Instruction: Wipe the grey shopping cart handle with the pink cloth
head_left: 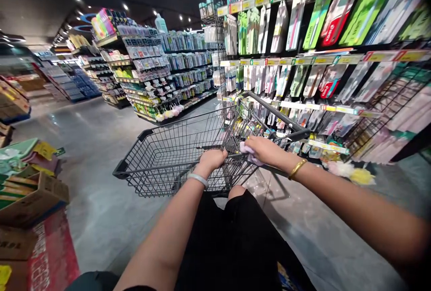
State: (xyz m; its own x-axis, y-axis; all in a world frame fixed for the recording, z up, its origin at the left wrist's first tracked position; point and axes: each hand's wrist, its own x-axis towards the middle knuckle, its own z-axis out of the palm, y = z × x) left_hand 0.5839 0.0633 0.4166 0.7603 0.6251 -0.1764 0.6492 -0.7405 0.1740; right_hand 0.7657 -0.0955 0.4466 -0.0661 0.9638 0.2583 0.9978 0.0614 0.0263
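Note:
A dark wire shopping cart (175, 147) stands side-on in front of me, its handle (279, 113) toward the right. My left hand (213, 160) is closed around the near top rim of the basket. A little to the right, my right hand (261, 148) presses a crumpled pale purple cloth (249, 152) against the same rim, close to the handle end. Its fingers are wrapped into the cloth. No goods show in the basket.
Shelves of hanging toothbrush packs (319, 21) rise just behind the cart on the right. Another stocked shelf unit (144, 57) stands farther back. At left are cardboard boxes (37, 196) of goods and a red mat (54, 246). Grey shiny floor (97, 147) runs between.

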